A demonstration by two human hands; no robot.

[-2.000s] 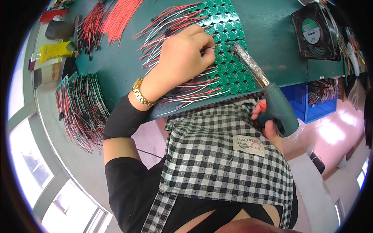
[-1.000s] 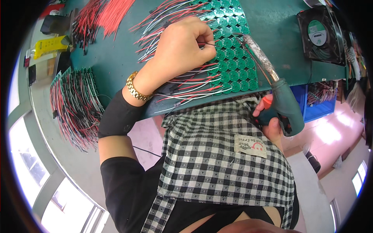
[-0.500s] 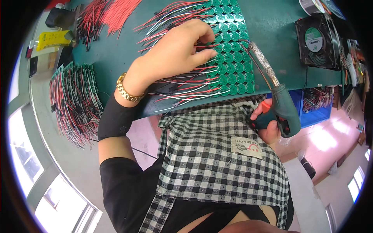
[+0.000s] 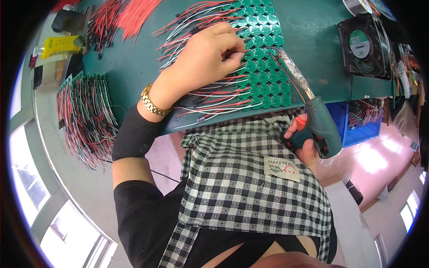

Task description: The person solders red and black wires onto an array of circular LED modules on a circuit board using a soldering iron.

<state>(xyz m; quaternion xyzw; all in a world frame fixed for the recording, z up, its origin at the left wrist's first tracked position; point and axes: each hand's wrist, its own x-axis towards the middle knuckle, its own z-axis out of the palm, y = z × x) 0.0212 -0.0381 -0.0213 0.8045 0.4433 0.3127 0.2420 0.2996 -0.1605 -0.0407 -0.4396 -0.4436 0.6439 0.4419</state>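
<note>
A panel of small round green circuit boards [image 4: 268, 89] lies on the table, with red, white and black wires [image 4: 214, 94] fanned out along its left side. Over that left side, my left hand [image 4: 208, 56] has thumb and forefinger pinched together on a wire at the panel; the fingertips hide most of it. My right hand [image 4: 307, 152] grips the handle of a dark green soldering gun [image 4: 322, 125] at the table's near edge. Its metal barrel points up and left, the tip over the right columns of the boards.
Loose red wires [image 4: 136, 18] lie at the far left. A stack of wired boards [image 4: 87, 116] sits at the left edge, near a yellow packet [image 4: 62, 46]. To the right stand a black fan [image 4: 364, 47] and a solder spool [image 4: 357, 6]. A blue bin [image 4: 364, 133] is below the table.
My left thumb and forefinger, apart before, have come together in a pinch. The soldering gun in my right hand has shifted slightly left, its tip further over the boards.
</note>
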